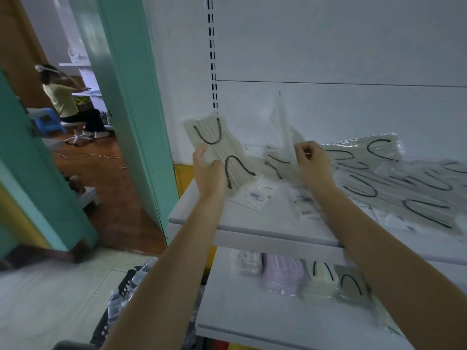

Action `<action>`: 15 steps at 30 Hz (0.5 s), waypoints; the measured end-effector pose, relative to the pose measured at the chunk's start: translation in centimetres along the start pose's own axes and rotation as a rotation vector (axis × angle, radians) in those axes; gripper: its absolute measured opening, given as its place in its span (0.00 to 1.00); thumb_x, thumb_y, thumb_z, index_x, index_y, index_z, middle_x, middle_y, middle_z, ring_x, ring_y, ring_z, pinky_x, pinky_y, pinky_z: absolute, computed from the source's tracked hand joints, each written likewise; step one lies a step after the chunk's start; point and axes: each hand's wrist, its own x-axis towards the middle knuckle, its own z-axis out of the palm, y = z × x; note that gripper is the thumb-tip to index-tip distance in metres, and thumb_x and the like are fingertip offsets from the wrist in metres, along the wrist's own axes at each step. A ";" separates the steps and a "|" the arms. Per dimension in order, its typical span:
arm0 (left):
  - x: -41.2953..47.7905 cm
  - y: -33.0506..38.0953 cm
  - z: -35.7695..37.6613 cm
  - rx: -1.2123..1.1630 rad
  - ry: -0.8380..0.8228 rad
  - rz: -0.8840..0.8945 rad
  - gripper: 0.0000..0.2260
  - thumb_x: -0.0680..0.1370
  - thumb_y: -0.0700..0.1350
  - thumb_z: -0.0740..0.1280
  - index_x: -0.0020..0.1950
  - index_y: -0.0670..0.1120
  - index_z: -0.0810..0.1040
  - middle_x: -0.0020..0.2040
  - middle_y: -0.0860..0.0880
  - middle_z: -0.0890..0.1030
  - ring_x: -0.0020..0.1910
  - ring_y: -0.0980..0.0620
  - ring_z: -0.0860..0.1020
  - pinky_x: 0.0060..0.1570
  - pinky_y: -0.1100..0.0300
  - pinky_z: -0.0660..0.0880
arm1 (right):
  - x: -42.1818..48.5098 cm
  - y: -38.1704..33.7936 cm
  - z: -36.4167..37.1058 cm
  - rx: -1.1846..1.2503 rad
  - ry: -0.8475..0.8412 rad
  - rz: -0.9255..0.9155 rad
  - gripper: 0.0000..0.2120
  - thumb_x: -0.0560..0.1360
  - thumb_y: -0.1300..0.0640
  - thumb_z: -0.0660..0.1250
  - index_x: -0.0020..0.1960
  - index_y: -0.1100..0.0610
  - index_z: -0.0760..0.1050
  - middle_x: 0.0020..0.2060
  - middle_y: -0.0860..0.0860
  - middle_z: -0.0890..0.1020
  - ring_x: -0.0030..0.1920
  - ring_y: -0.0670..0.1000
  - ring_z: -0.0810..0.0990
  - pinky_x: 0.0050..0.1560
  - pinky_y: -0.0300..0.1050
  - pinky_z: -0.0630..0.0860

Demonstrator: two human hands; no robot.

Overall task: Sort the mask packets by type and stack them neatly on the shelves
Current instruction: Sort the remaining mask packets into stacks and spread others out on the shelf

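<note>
My left hand (207, 165) grips a cream mask packet with black ear loops (217, 148), held tilted above the left end of the upper shelf (252, 224). My right hand (312, 160) pinches a thin clear-white packet (279, 127) that stands up on edge over the shelf. To the right, several cream packets with black loops (394, 178) lie spread across the same shelf. Small white printed packets (255, 195) lie flat under my hands. On the lower shelf (265, 314) sit a lilac packet (281, 276), a cream packet (322, 275) and a grey packet (351, 284).
A slotted white upright (213, 59) and back panel close the shelf behind. A black basket with bottles (121, 296) stands on the floor at lower left. Through a green-framed doorway (131, 97) a person sits on a stool (68, 102).
</note>
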 end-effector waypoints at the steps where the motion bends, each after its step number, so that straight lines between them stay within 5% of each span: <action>1: -0.2 0.1 0.1 0.037 -0.076 -0.011 0.21 0.78 0.35 0.56 0.70 0.47 0.66 0.68 0.49 0.69 0.66 0.49 0.69 0.61 0.60 0.67 | -0.2 -0.2 0.1 0.016 -0.017 -0.026 0.06 0.78 0.56 0.62 0.44 0.57 0.72 0.35 0.46 0.75 0.34 0.44 0.72 0.33 0.32 0.67; 3: -0.5 0.1 0.5 0.102 -0.231 -0.005 0.17 0.81 0.43 0.57 0.69 0.46 0.68 0.66 0.50 0.71 0.64 0.53 0.69 0.61 0.60 0.65 | -0.6 -0.3 0.4 -0.017 -0.105 -0.088 0.06 0.78 0.56 0.62 0.44 0.56 0.73 0.34 0.44 0.75 0.34 0.40 0.72 0.32 0.27 0.67; 5: -0.6 0.1 0.7 0.154 -0.334 0.036 0.18 0.81 0.49 0.58 0.69 0.43 0.68 0.64 0.51 0.72 0.64 0.54 0.69 0.60 0.62 0.64 | -0.9 0.0 1.0 -0.054 -0.272 -0.128 0.06 0.77 0.54 0.63 0.44 0.55 0.75 0.36 0.46 0.78 0.35 0.43 0.75 0.37 0.32 0.72; 8: -0.4 0.0 0.9 0.198 -0.350 0.036 0.19 0.79 0.42 0.62 0.69 0.43 0.66 0.54 0.57 0.73 0.56 0.57 0.70 0.49 0.71 0.66 | -1.0 0.7 1.6 -0.234 -0.512 -0.227 0.08 0.78 0.53 0.62 0.47 0.54 0.79 0.40 0.49 0.80 0.39 0.48 0.77 0.42 0.40 0.70; 10: -0.2 -0.2 0.9 0.227 -0.329 0.023 0.22 0.77 0.35 0.60 0.71 0.44 0.63 0.53 0.56 0.70 0.54 0.56 0.70 0.44 0.73 0.66 | -0.6 0.8 1.4 -0.301 -0.410 -0.222 0.09 0.78 0.54 0.62 0.50 0.56 0.79 0.44 0.50 0.80 0.45 0.49 0.77 0.43 0.38 0.69; 13: 0.3 -0.7 0.6 0.175 -0.287 0.006 0.31 0.76 0.31 0.56 0.76 0.48 0.53 0.67 0.54 0.66 0.64 0.53 0.68 0.61 0.60 0.69 | 0.5 1.5 0.6 -0.572 -0.191 -0.108 0.16 0.76 0.53 0.61 0.62 0.57 0.73 0.61 0.56 0.75 0.61 0.57 0.71 0.59 0.46 0.66; 15: 0.4 -0.8 0.5 0.150 -0.268 0.021 0.36 0.76 0.29 0.55 0.78 0.52 0.44 0.76 0.52 0.56 0.73 0.50 0.61 0.70 0.52 0.63 | 0.6 1.9 0.1 -0.838 -0.295 0.030 0.24 0.76 0.47 0.60 0.68 0.57 0.67 0.67 0.57 0.69 0.68 0.59 0.64 0.65 0.51 0.61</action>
